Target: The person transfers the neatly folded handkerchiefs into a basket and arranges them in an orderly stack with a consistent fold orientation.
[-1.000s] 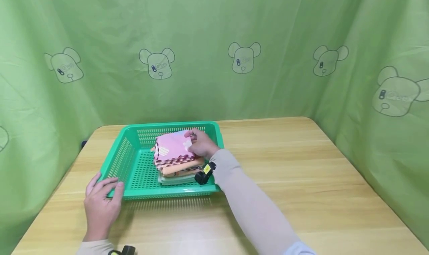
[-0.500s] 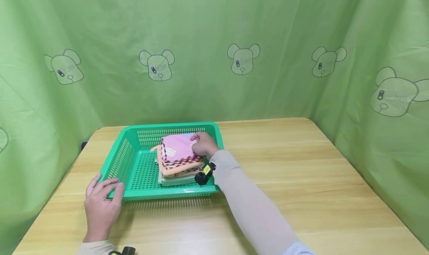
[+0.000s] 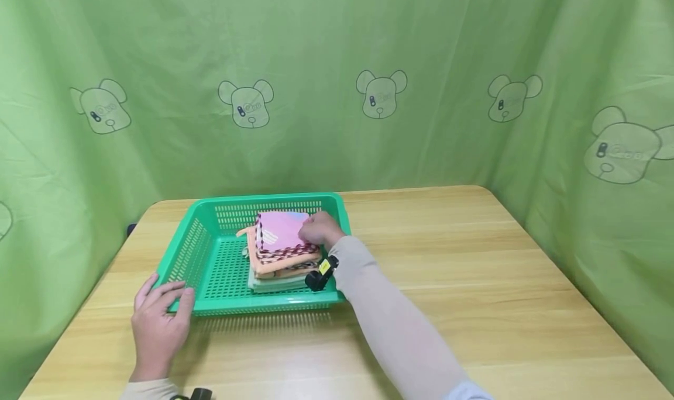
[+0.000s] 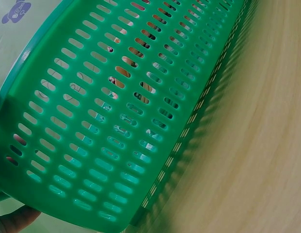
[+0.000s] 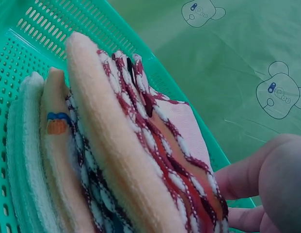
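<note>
A green plastic basket [image 3: 210, 303] stands on the table with folded towels stacked in its right half. On top lies a folded pink towel [image 3: 281, 229] with a dark red-and-white stitched edge. Below it come a peach towel [image 3: 274, 264] and, at the bottom, pale green ones [image 5: 29, 150]. My right hand [image 3: 322, 229], fingers curled, pinches the pink towel's right edge; its fingertips are partly hidden in the head view. With my left hand [image 3: 160, 327] I grip the basket's front left corner, the thumb over the front rim.
The basket rests on a wooden table [image 3: 447, 283], whose surface extends to the right and in front. Green curtains [image 3: 316, 142] with bear prints enclose the back and sides.
The pink towel has slid to the right on the stack, uncovering the peach towel's left edge. My right hand's fingers have curled in more. My left hand has stayed on the corner.
</note>
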Motion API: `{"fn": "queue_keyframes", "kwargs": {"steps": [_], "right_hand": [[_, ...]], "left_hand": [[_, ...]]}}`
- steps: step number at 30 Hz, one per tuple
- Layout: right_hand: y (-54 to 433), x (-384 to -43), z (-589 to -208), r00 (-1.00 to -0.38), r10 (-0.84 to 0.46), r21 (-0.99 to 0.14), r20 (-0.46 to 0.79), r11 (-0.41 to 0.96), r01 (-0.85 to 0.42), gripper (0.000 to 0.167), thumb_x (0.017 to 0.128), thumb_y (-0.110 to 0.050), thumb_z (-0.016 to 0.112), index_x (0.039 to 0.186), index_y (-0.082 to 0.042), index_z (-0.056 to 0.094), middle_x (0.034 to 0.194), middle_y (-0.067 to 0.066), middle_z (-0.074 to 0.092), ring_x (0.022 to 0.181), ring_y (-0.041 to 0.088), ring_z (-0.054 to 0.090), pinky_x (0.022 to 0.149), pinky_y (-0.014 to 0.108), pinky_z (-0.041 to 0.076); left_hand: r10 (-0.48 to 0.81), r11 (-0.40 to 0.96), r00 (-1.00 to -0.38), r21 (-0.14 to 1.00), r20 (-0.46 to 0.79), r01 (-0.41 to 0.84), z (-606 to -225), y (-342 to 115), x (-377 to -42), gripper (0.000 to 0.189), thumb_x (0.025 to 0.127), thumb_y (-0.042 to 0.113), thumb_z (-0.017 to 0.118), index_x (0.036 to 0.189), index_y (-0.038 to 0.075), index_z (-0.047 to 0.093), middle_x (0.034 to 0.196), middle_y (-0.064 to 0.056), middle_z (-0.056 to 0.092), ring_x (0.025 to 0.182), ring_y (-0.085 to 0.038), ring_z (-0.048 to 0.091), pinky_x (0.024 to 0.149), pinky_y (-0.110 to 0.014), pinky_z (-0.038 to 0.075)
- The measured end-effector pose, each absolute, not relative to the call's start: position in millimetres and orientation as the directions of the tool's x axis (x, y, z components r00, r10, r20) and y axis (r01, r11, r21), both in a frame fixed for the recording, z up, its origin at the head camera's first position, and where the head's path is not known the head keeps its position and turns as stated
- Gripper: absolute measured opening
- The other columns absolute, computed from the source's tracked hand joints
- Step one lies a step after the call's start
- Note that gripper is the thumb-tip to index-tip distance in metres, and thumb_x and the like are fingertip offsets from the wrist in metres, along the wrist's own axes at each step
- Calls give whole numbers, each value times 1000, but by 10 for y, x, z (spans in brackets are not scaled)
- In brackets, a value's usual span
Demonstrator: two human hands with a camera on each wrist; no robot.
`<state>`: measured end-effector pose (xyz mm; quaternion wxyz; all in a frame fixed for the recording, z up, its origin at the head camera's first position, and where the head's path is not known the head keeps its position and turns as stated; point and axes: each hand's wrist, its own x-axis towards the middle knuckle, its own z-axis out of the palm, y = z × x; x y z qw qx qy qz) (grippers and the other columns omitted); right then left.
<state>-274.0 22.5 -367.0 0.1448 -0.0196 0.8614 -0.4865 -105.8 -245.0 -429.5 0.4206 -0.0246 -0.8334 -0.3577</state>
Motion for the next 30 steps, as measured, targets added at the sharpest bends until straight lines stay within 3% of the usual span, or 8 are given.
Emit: {"fn": "queue_keyframes", "kwargs": {"steps": [2, 4, 19, 25, 30], "right_hand": [[233, -2737, -3669, -952, -181, -834, -246, 541, 113, 30, 69, 5, 54, 53, -15, 38, 53, -3, 35, 45, 11, 31, 42, 24, 30], [238, -2734, -3665, -951, -178, -831, -252, 544, 118, 32, 70, 3, 55, 51, -16, 38, 50, -5, 34, 45, 11, 32, 43, 24, 31], [239, -2696, -3605, -945, -167, -802, -280, 582, 135, 32, 74, -2, 60, 55, -16, 38, 57, -3, 38, 49, 12, 35, 45, 24, 34], [249, -2651, -3572, -953, -161, -865, -255, 479, 151, 37, 85, -8, 64, 59, -14, 39, 58, -3, 39, 50, 11, 38, 49, 24, 38], [239, -2640, -3537, -961, -112, -928, -253, 307, 209, 21, 88, -8, 66, 76, -8, 48, 80, 3, 48, 60, 10, 46, 56, 20, 47]], "left_hand": [[-260, 744, -644, 575, 719, 342, -4297, -2449, -1057, 13, 80, 7, 70, 73, -4, 72, 91, -21, 70, 123, -47, 46, 108, -50, 29], [-260, 744, -643, 574, 720, 342, -4299, -2448, -1057, 13, 80, 7, 70, 73, -4, 72, 91, -21, 70, 122, -47, 46, 108, -50, 29], [-252, 744, -638, 567, 728, 353, -4311, -2454, -1056, 15, 80, 9, 69, 74, -5, 71, 92, -22, 70, 122, -47, 47, 109, -49, 28], [-255, 732, -644, 579, 722, 359, -4289, -2439, -1031, 13, 80, 8, 70, 74, -4, 72, 92, -22, 70, 122, -48, 46, 109, -50, 27], [-255, 730, -647, 582, 719, 359, -4275, -2434, -1007, 14, 80, 8, 70, 74, -5, 71, 92, -23, 70, 123, -48, 46, 109, -51, 27]]}}
